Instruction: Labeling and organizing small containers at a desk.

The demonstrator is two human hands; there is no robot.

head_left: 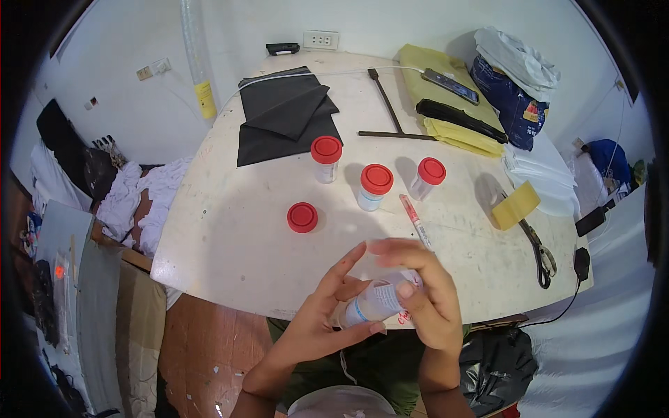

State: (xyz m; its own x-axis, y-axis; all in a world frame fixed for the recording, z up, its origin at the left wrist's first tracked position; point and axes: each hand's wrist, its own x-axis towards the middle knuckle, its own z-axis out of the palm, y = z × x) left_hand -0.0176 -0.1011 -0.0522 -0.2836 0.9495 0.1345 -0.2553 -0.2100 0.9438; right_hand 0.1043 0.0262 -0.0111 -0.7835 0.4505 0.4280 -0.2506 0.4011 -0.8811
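In front of my body, near the table's front edge, both my hands hold a clear plastic specimen cup (376, 301) with a white label and a blue band. The cup lies tilted. My left hand (322, 310) cradles its lower end, thumb and fingers spread around it. My right hand (433, 296) grips the other end, thumb on the side and fingers curled over. No lid shows on this cup, though its rim is partly hidden by my fingers. A loose red screw lid (302, 217) lies on the table beyond my left hand. A red-and-white marker pen (417, 221) lies beyond my right hand.
Three red-lidded cups stand farther back: left (326, 160), middle (375, 189) and right (426, 180). Packing tape (516, 205) and scissors (541, 256) are at right. Behind lie black folded sheets (286, 115), a dark T-shaped tool (391, 108), yellow folded plastic (435, 63) and a phone (451, 86).
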